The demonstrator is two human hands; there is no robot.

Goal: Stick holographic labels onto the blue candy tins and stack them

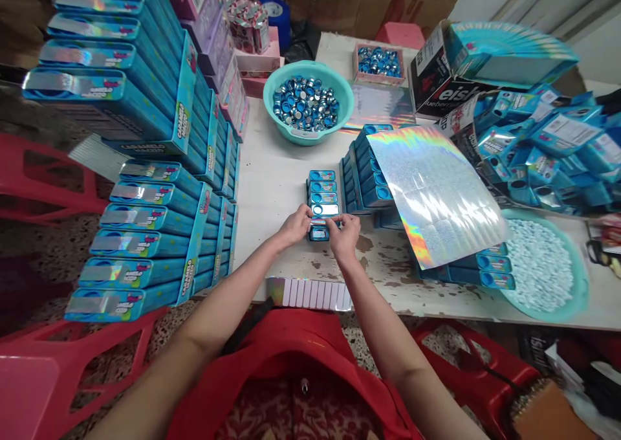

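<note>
A short row of blue candy boxes (pixel 323 186) stands on the white table in front of me. Across one of the nearer boxes lies a shiny sticker strip (pixel 318 221), pinched at its two ends. The left end is between the fingers of my left hand (pixel 295 225); the other end is in the fingers of my right hand (pixel 345 231). My fingertips hide part of the box underneath. Near the table's front edge lies a sheet of sticker strips (pixel 310 294), with several pale strips side by side.
Tall stacks of packed blue boxes (pixel 145 246) rise at the left. A turquoise basin (pixel 308 136) of blue and silver caps sits behind. On the right are a holographic sheet (pixel 439 194) over more boxes, a carton of blue packs (pixel 543 136) and a basin of pale pellets (pixel 579 285).
</note>
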